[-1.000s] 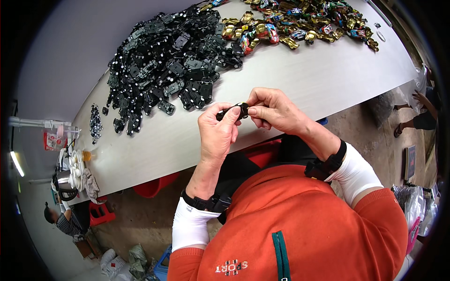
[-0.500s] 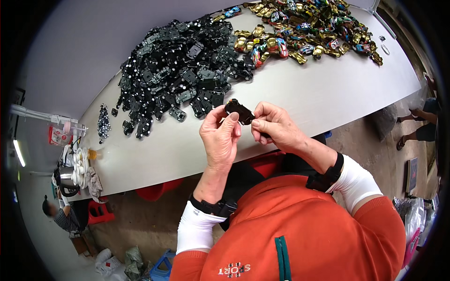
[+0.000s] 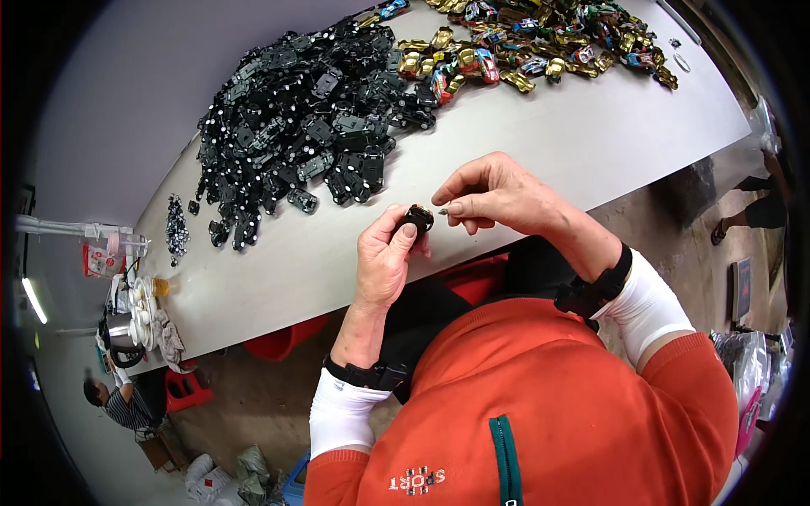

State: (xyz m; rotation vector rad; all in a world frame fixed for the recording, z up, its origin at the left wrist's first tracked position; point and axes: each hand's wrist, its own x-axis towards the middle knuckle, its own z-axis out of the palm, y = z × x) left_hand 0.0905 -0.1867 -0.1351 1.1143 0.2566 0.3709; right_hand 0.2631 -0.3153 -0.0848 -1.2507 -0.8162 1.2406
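Observation:
My left hand [image 3: 384, 263] is closed around a dark toy car piece [image 3: 418, 218], thumb on top, above the near edge of the table. Bits of colour show at the piece's far end. Just to its right, my right hand [image 3: 499, 201] pinches a small silvery-tipped piece [image 3: 442, 212] between thumb and forefinger. That tip points at the toy car piece without clearly touching it; its kind is too small to make out. Beyond my hands lies a big heap of black toy car chassis [image 3: 295, 126] with wheels. Farther right is a heap of gold and coloured toy car bodies [image 3: 540, 46].
A small pile of wheels [image 3: 176, 229] lies at the table's left. Past it stand a metal kettle [image 3: 125, 331] and white cups. Red stools [image 3: 287, 339] are under the near table edge [image 3: 253, 333]. One person [image 3: 126, 403] is at far left, another [image 3: 755, 202] at right.
My right hand has come away from the toy car piece and now shows a small silvery tip between its fingers. My left hand has turned the piece end-up.

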